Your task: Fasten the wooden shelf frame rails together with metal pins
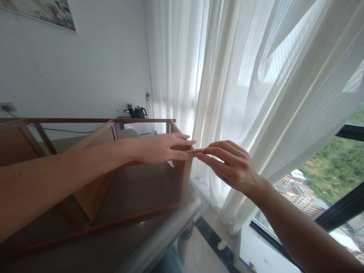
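A brown wooden shelf frame (182,182) with slanted dividers lies on its side in front of me. My left hand (159,147) rests flat across its upper rail near the right end, fingers stretched out and pointing right. At that end corner, my right hand (227,161) pinches a small metal screw (195,154) between thumb and fingertips, against the outer face of the end board. The screw's tip cannot be seen, and its exact kind is hard to make out.
The frame lies on a table with a clear, glossy edge covering (170,227). White curtains (222,94) hang close behind my right hand, beside a window (321,178). A black kettle (140,112) stands at the back near the wall. Below is a pale floor with a dark stripe (212,239).
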Action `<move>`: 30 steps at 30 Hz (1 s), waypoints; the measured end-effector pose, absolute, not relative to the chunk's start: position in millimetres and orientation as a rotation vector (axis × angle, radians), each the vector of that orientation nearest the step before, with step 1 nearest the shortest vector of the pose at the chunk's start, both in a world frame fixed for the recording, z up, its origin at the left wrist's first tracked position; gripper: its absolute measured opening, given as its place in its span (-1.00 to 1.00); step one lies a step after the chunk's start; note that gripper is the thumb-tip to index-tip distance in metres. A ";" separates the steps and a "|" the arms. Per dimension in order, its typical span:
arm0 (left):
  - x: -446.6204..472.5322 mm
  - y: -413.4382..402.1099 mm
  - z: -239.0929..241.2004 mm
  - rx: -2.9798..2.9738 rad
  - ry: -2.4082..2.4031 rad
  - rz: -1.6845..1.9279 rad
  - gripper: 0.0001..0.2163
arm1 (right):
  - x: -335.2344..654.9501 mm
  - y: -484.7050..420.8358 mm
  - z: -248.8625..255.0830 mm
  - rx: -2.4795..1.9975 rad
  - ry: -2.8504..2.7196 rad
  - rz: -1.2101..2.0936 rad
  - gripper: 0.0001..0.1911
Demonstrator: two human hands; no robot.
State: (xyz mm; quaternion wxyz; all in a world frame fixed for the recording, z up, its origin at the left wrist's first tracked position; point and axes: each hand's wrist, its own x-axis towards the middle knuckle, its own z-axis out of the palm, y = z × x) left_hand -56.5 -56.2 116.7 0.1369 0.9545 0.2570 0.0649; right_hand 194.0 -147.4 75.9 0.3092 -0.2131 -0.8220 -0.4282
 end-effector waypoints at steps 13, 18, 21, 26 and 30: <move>-56.1 -57.8 117.0 2.743 0.724 0.202 -0.33 | 195.8 -147.2 94.2 -0.544 -2.363 -1.224 -0.85; -56.0 -58.4 118.4 2.780 0.671 0.218 -0.35 | 188.5 -153.9 109.4 -0.632 -2.507 -1.235 -0.72; -55.3 -59.1 119.5 2.783 0.653 0.225 -0.35 | 184.1 -157.0 116.1 -0.573 -2.556 -1.301 -0.69; -54.6 -58.9 119.7 2.759 0.624 0.241 -0.34 | 179.2 -158.8 120.7 -0.607 -2.610 -1.337 -0.67; -55.4 -57.0 117.8 2.762 0.623 0.252 -0.35 | 179.2 -160.5 119.3 -0.616 -2.550 -1.342 -0.71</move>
